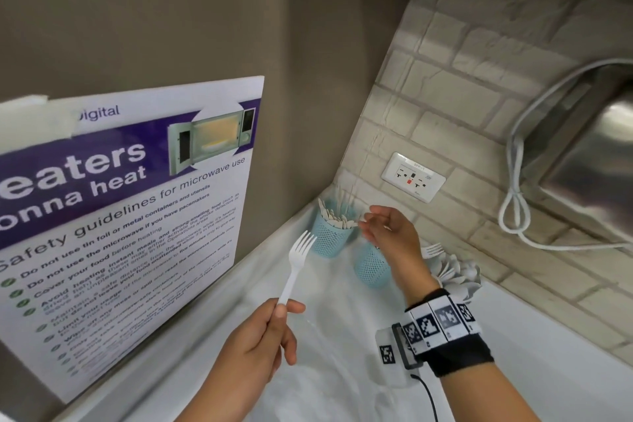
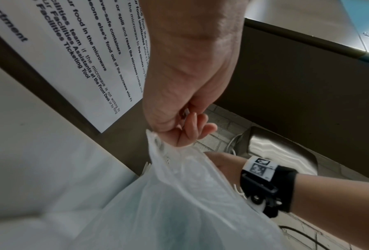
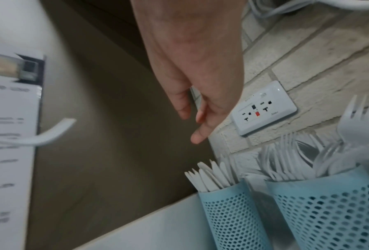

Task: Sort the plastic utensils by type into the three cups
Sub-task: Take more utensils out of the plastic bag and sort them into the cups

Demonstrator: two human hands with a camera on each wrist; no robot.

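My left hand (image 1: 281, 310) pinches the handle of a white plastic fork (image 1: 301, 255), tines up, over the counter; the wrist view shows this hand (image 2: 189, 121) curled. My right hand (image 1: 368, 223) hovers open and holds nothing, just right of a blue mesh cup (image 1: 330, 238) full of white knives. Below its palm a second blue cup (image 1: 371, 269) is partly hidden. White utensils (image 1: 452, 271) stick out behind the right wrist. In the right wrist view the open hand (image 3: 192, 125) hangs above the knife cup (image 3: 228, 211) and a fork cup (image 3: 328, 213).
A translucent plastic bag (image 1: 329, 346) lies on the white counter (image 1: 548, 336) under my hands. A microwave safety poster (image 1: 130, 216) covers the left wall. The brick back wall carries an outlet (image 1: 412, 176). A white cord (image 1: 513, 212) hangs from a steel appliance (image 1: 589, 161).
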